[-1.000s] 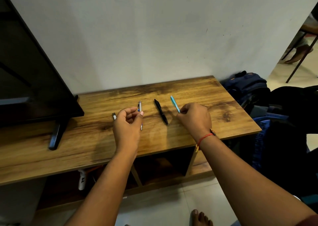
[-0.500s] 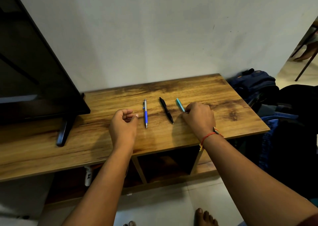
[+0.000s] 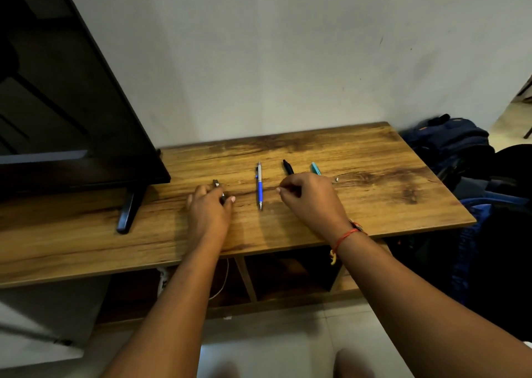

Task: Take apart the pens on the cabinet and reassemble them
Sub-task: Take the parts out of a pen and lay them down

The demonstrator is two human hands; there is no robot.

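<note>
cabinet (image 3: 374, 204) bears left hand (image 3: 208, 210) pinching dark pen (image 3: 216, 183), right hand (image 3: 311, 199) curled over black pen (image 3: 288, 167), its grip unclear.

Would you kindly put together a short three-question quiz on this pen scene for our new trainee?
1. True or false: the blue-and-silver pen lies on the cabinet, touched by neither hand.
2. What does the left hand hold? A) a dark pen; B) the television's foot; C) nothing.
3. Fill in: the rightmost pen is ___ in colour.

Key: 1 true; 2 A; 3 teal.
</note>
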